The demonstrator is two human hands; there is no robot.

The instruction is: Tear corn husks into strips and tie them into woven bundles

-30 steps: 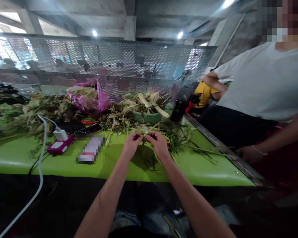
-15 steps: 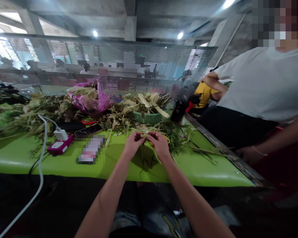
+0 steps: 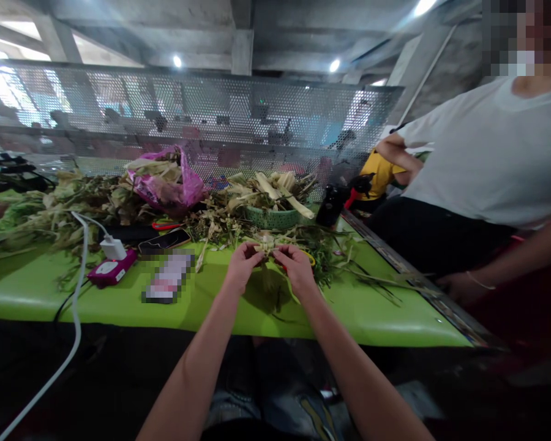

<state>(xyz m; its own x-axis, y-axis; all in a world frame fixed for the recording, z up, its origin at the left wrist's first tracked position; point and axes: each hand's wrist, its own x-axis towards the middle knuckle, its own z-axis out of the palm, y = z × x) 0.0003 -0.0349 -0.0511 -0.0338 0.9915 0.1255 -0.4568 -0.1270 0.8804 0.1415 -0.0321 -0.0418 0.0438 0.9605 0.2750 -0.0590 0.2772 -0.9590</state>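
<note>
Between the fingertips of both hands is a bundle of pale yellow-green plant strips, probably dried leaves or husk. My left hand pinches its left side. From the right, my right hand grips it with thumb and fingers closed. Limp, darker strands hang below it over the table. Just beyond my right hand a yellow loop handle shows, its other end hidden behind the hand. A heap of green sprigs lies beside it.
On the green-covered table stand a green basket of dry stalks and a pink plastic bag. A phone, a magenta power adapter and a white cable lie left. A person in a white shirt stands right.
My hands have drawn slightly apart, the left one moving a little left. More of the pale plant bundle shows between the fingertips, and its hanging strands have shifted.
</note>
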